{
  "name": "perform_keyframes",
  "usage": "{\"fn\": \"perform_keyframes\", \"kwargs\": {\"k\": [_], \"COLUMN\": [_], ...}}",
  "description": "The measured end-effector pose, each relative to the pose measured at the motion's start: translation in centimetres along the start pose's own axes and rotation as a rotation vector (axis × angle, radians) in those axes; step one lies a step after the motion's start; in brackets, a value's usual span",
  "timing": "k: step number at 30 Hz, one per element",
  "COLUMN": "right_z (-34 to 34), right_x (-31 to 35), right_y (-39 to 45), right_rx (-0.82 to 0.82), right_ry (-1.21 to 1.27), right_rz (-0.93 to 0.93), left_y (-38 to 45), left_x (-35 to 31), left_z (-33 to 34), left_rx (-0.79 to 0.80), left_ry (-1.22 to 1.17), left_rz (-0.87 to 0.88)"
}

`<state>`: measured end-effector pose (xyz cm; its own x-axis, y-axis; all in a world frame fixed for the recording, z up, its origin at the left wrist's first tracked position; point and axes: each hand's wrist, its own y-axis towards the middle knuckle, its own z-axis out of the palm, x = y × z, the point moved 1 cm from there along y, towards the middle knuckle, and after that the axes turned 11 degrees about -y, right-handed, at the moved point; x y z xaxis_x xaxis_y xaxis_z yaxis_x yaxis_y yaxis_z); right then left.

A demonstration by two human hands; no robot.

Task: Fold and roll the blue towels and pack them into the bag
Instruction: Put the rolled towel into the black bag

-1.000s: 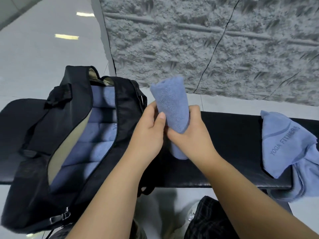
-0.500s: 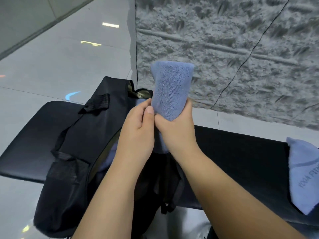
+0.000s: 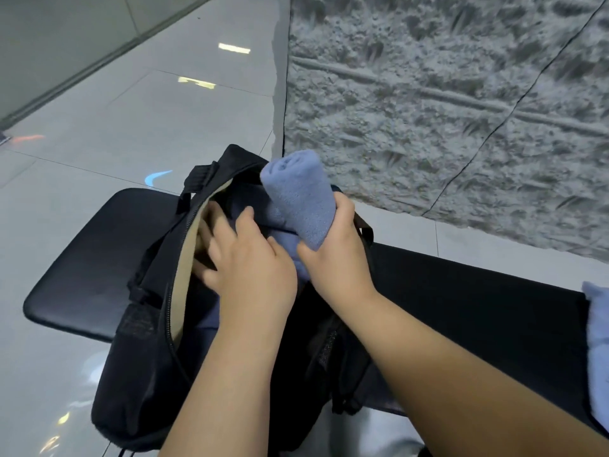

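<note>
I see the rolled blue towel held tilted over the open mouth of the black bag, its coiled end pointing up and away from me and its lower end down among the blue towels already packed inside. My right hand grips the roll around its lower half, thumb on the near side and fingers wrapped behind it. My left hand is spread, fingers straight though motion-blurred, reaching into the bag's opening beside the tan lining and holding nothing; whether it presses on the lining or on the towels below I cannot tell. The bag lies on the left end of the black padded bench, its lower part hanging over the bench's near edge. At the bench's right end, well apart from the bag, a loose blue towel drapes over the near edge, cut off by the frame. Behind the bench are pale floor tiles and a rough grey wall.
</note>
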<state>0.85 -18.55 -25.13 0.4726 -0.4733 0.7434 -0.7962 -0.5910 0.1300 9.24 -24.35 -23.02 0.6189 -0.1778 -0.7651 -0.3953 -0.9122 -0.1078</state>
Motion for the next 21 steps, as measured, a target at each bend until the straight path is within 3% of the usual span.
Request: {"fn": "perform_keyframes", "kwargs": {"k": [5, 7, 10, 14, 17, 21], "right_z": [0.0, 1.0, 2.4, 4.0, 4.4, 3.3], "right_x": [0.0, -0.3, 0.6, 1.4, 1.5, 1.3], "right_y": [1.1, 1.2, 1.3, 2.1, 2.9, 3.5], "right_rx": [0.033, 0.089, 0.05, 0.283, 0.339, 0.452], "right_ry": [-0.632, -0.897, -1.094, -1.004, -0.965, -0.753], "right_rz": [-0.25, -0.29, -0.33, -0.428, -0.438, -0.453], "left_y": [0.2, 0.2, 0.1, 0.2, 0.4, -0.3], "left_x": [0.3, 0.4, 0.3, 0.6, 1.3, 1.1], "left_z": [-0.3, -0.3, 0.0, 0.3, 0.8, 1.6], "left_rx": [-0.141, -0.134, -0.059, 0.004, 0.079, 0.056], "left_ry": [-0.001, 0.049, 0.103, 0.096, -0.033, -0.226], "left_rz": [0.044, 0.068, 0.08, 0.065, 0.103, 0.192]}}
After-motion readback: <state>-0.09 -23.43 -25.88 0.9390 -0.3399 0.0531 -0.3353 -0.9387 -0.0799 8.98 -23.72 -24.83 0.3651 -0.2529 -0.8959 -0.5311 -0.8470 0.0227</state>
